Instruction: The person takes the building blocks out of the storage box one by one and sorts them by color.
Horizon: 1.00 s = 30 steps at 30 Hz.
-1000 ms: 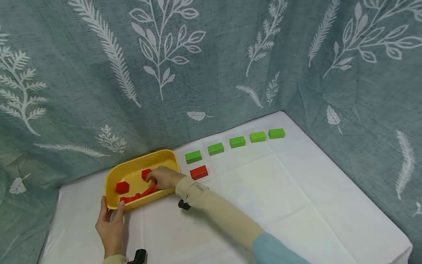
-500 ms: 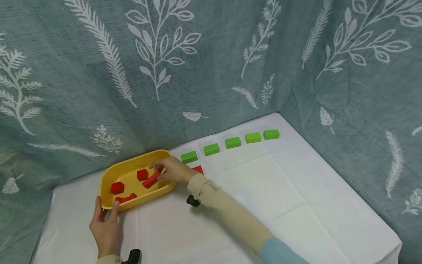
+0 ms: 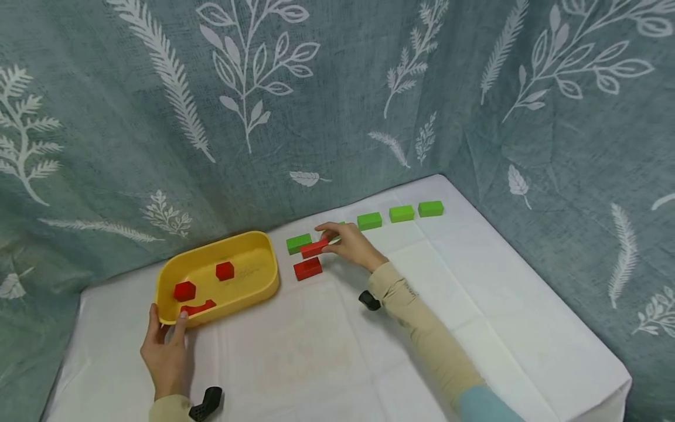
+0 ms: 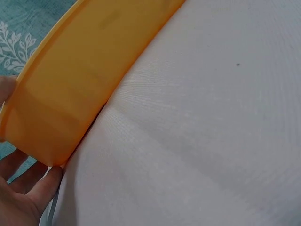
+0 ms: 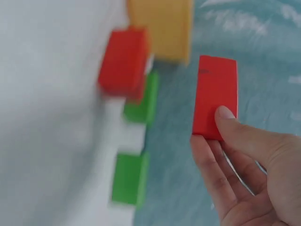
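Note:
My right hand [image 3: 355, 245] pinches a red rectangular block [image 5: 215, 96] by one end, thumb on its face and fingers behind. In the head view it hangs over the gap between a red block [image 3: 308, 269] on the table and the row of green blocks [image 3: 370, 221]. The hand partly covers one green block. My left hand [image 3: 166, 357] grips the near left corner of a yellow tub [image 4: 61, 89], thumb at the rim and fingers around the outside. Inside the tub are two red chunky blocks [image 3: 224, 271] and a red arch-shaped piece [image 3: 198, 308].
A white cloth [image 3: 295, 357] covers the table. Green leaf-patterned curtains [image 3: 337, 117] stand behind the table and along its right side. The green row runs from the tub's right side toward the far corner. Black wrist devices [image 3: 207, 403] sit below each hand.
My right hand has lifted a red rectangular block out of the tub and carried it right, over to the green row. The left hand has stayed on the tub.

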Motion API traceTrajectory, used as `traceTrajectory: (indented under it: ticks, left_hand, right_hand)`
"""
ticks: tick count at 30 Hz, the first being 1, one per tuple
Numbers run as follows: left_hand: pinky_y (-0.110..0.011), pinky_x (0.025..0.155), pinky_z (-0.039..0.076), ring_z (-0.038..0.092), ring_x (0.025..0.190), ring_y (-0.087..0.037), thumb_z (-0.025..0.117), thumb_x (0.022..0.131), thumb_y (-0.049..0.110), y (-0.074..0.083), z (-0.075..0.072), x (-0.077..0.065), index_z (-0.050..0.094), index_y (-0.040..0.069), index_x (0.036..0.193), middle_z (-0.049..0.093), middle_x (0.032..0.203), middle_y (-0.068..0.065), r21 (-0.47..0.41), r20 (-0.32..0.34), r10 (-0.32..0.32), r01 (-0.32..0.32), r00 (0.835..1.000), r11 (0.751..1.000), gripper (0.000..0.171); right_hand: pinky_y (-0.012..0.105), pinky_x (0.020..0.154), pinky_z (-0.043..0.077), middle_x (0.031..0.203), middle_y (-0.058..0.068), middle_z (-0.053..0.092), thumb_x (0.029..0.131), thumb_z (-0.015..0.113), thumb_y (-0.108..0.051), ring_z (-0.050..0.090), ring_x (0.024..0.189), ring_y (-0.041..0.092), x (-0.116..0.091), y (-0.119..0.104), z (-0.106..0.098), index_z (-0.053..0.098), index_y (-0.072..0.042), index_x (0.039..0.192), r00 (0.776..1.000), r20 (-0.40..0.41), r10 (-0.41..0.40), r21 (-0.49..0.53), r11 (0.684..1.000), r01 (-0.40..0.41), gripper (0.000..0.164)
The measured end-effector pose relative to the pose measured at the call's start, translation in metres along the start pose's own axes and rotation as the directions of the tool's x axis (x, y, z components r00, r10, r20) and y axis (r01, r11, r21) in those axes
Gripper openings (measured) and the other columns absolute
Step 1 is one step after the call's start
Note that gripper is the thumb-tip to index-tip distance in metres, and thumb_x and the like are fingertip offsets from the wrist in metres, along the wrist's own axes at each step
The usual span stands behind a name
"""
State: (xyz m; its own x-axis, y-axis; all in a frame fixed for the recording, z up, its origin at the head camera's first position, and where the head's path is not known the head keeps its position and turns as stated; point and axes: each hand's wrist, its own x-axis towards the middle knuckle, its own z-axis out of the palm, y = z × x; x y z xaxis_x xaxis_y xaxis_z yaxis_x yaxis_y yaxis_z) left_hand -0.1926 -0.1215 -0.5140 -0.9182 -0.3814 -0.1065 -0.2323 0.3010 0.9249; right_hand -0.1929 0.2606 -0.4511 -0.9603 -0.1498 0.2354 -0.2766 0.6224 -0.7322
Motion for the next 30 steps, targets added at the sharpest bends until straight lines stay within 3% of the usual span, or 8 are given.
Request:
traceTrajectory:
  ticks: [5, 12, 20, 30]
  left_hand:
    - [-0.028, 0.103, 0.030, 0.024, 0.134, -0.011, 0.052, 0.088, 0.038, 0.007, -0.002, -0.001, 0.018, 0.041, 0.139, 0.018, 0.146, 0.019, 0.009, 0.002, -0.003, 0.003, 1.000, 1.000, 0.061]
    - [-0.029, 0.104, 0.030, 0.023, 0.134, -0.012, 0.052, 0.087, 0.041, 0.005, -0.005, -0.001, 0.017, 0.040, 0.139, 0.017, 0.146, 0.020, 0.014, -0.012, -0.023, 0.023, 1.000, 1.000, 0.063]
    - [-0.027, 0.107, 0.023, 0.019, 0.135, -0.008, 0.052, 0.086, 0.040, 0.003, -0.010, -0.003, 0.016, 0.042, 0.138, 0.015, 0.145, 0.022, -0.007, -0.045, -0.078, 0.078, 0.996, 0.997, 0.063]
    - [-0.025, 0.105, 0.026, 0.023, 0.134, -0.010, 0.053, 0.086, 0.041, 0.004, 0.001, -0.004, 0.019, 0.041, 0.138, 0.018, 0.145, 0.020, -0.029, -0.026, -0.027, 0.026, 0.999, 0.999, 0.063]
  right_hand:
    - [0.030, 0.081, 0.051, 0.094, 0.004, 0.065, 0.074, 0.072, -0.005, 0.060, 0.090, 0.016, -0.014, 0.032, -0.011, 0.057, -0.004, 0.120, 0.996, -0.003, 0.093, -0.027, 0.995, -0.093, 0.048]
    - [0.028, 0.079, 0.051, 0.091, 0.004, 0.065, 0.075, 0.071, -0.002, 0.061, 0.087, 0.016, -0.022, 0.055, -0.005, 0.057, -0.003, 0.119, 0.989, 0.012, 0.150, -0.031, 0.988, -0.149, 0.046]
    - [0.022, 0.077, 0.050, 0.091, 0.003, 0.065, 0.073, 0.073, -0.002, 0.061, 0.085, 0.014, -0.023, 0.062, 0.000, 0.060, -0.004, 0.115, 0.987, 0.006, 0.158, -0.050, 0.986, -0.158, 0.045]
    - [0.028, 0.083, 0.050, 0.101, 0.009, 0.064, 0.073, 0.073, -0.003, 0.059, 0.097, 0.019, -0.032, 0.061, -0.016, 0.059, -0.003, 0.117, 0.980, -0.028, 0.198, -0.003, 0.980, -0.199, 0.046]
